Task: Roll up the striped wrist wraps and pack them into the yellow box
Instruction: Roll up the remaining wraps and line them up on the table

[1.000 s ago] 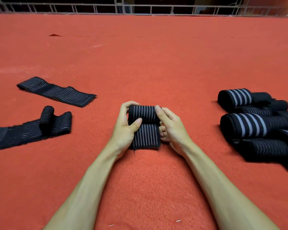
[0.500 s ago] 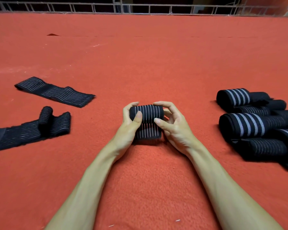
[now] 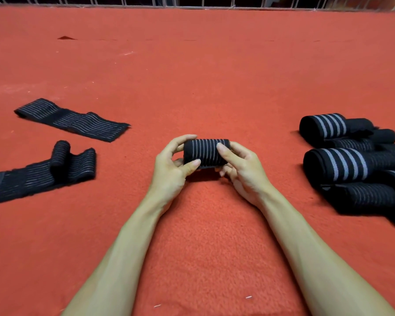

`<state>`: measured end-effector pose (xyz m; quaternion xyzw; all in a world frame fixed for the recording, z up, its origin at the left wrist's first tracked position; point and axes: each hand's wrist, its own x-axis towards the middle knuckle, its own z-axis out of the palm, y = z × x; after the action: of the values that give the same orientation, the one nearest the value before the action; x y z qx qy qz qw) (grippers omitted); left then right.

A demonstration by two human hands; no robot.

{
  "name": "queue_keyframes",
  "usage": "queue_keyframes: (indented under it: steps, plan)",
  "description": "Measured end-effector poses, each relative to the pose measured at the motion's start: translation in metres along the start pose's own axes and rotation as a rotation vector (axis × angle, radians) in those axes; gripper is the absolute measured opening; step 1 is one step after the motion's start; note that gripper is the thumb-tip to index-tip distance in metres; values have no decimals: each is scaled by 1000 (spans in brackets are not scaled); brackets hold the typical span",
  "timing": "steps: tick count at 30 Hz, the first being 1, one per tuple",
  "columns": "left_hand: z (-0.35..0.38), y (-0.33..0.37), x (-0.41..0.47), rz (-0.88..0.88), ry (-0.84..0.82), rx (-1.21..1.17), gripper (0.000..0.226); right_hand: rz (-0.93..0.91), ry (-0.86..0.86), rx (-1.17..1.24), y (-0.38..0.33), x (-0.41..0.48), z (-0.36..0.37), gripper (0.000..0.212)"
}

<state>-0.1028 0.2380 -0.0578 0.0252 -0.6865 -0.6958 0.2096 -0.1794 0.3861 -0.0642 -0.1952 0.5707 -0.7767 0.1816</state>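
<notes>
Far left, on red mat point(image 3: 214, 76): flat wrist wrap point(image 3: 71, 119) and half-rolled wrap point(image 3: 43, 172), both lying loose. Centre: left hand point(image 3: 171, 165) curled round left end of rolled wrap point(image 3: 206, 151), right hand point(image 3: 242, 169) pinching right end. Long axis left-right, straight ahead, equally near both hands. Right: pile of finished rolls point(image 3: 351, 165), nearer right hand. No yellow box in view.

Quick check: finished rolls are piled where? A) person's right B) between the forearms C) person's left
A: the pile of rolls lies to the right of the right hand, which with the left hand grips one roll; loose wraps lie on the left.
</notes>
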Motion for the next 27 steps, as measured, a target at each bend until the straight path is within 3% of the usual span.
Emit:
queue_keyframes:
  steps: [4,11,16,22,27]
  plan:
    - [-1,0,1,-20,-4,-2,48,-26,48,84,1,1,-3,22]
    - [6,6,-10,-82,154,137,41,20,108,-84,-5,-3,0,16]
    - [21,29,-15,-142,158,185,33,103,11,-361,-46,-8,-10,18]
    - [76,52,19,-94,96,292,29,151,-131,-922,-134,-1,-72,22]
    - [140,38,51,-205,54,190,22,34,232,-1090,-164,-3,-150,11]
